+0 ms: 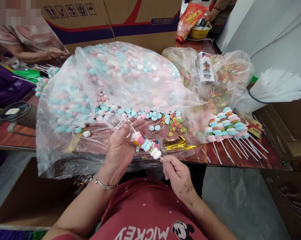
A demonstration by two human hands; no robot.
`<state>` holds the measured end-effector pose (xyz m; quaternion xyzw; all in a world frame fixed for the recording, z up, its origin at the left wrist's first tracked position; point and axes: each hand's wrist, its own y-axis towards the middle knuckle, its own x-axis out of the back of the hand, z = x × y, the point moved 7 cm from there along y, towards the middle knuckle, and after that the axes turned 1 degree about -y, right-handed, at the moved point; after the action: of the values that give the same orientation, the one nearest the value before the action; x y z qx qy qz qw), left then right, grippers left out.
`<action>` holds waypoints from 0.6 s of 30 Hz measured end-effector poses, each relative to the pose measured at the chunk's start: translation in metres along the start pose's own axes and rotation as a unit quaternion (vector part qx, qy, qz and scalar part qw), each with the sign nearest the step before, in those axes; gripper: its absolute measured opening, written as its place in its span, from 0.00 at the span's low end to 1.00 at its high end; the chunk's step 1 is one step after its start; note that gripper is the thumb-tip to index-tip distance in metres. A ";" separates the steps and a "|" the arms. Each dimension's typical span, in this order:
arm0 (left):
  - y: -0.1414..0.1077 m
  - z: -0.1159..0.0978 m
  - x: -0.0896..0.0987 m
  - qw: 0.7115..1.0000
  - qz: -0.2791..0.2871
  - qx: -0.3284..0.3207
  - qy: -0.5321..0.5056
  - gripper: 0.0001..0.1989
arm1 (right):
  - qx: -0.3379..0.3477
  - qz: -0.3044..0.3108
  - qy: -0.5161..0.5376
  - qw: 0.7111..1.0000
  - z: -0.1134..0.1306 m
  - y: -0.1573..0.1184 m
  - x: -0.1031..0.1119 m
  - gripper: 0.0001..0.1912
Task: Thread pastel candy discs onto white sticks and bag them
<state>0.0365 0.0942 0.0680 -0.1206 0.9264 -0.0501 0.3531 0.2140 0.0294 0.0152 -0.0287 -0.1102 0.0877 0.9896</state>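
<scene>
A printed clear wrapper rests in my left hand, whose thumb presses on it while the other fingers stretch out behind. Partly inside the wrapper is a candy skewer with blue, green and white pieces. My right hand pinches the skewer's white stick at its lower end. Just beyond my hands, loose pink, white and blue candies spill from a big clear bag. Small coloured rings and gold twist ties lie to the right of the wrapper.
Finished skewers are piled on the table's right side, near a tub of white sticks. A printed can stands by bags of ring candy. Cardboard boxes rise behind. Another person's hands show at the upper left.
</scene>
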 end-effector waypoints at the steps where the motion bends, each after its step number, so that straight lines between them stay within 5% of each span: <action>1: 0.002 0.002 -0.002 1.000 -0.011 0.009 -0.012 0.20 | 0.033 0.014 -0.045 0.998 0.005 -0.001 -0.002 0.14; 5: 0.012 0.013 -0.008 0.997 0.005 0.072 -0.014 0.14 | 0.159 0.041 -0.232 0.959 0.021 -0.004 -0.007 0.14; 8: 0.017 0.022 -0.005 0.996 0.009 0.091 -0.005 0.15 | 0.155 0.034 -0.278 0.947 0.022 -0.004 -0.003 0.14; 13: 0.019 0.027 -0.002 0.998 -0.005 0.035 -0.049 0.16 | -0.031 0.045 -0.028 0.998 0.001 -0.005 -0.007 0.13; 18: 0.016 0.023 -0.009 0.998 -0.017 -0.010 -0.065 0.15 | -0.138 0.143 0.229 0.953 -0.003 -0.013 -0.038 0.12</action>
<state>0.0551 0.1121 0.0531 -0.1428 0.8997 -0.0383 0.4108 0.1803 0.0092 0.0050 -0.1996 0.1135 0.2039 0.9517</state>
